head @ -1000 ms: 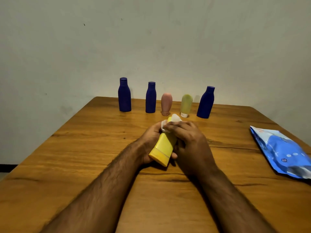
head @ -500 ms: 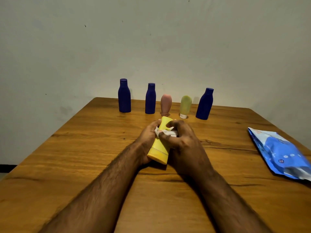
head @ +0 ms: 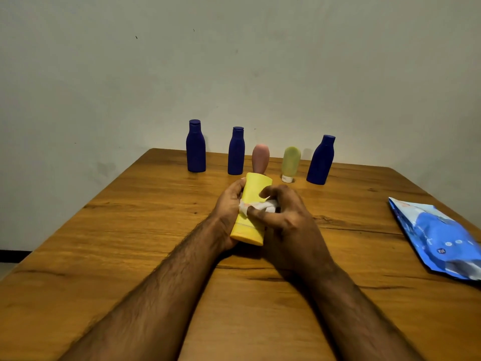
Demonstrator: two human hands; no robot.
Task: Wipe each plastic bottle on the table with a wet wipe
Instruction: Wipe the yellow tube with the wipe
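Observation:
A yellow plastic bottle lies tilted above the middle of the wooden table, its far end pointing away from me. My left hand grips it from the left side. My right hand pinches a crumpled white wet wipe and presses it against the bottle's middle. At the table's far edge stand three dark blue bottles, a pink bottle and a pale green bottle on its white cap.
A blue wet-wipe pack lies flat near the table's right edge. A plain wall rises right behind the row of bottles. The table's left edge drops off toward the floor.
My right hand has slid the wipe down from the bottle's far end to its middle. More of the yellow far end now shows. My left hand keeps its hold.

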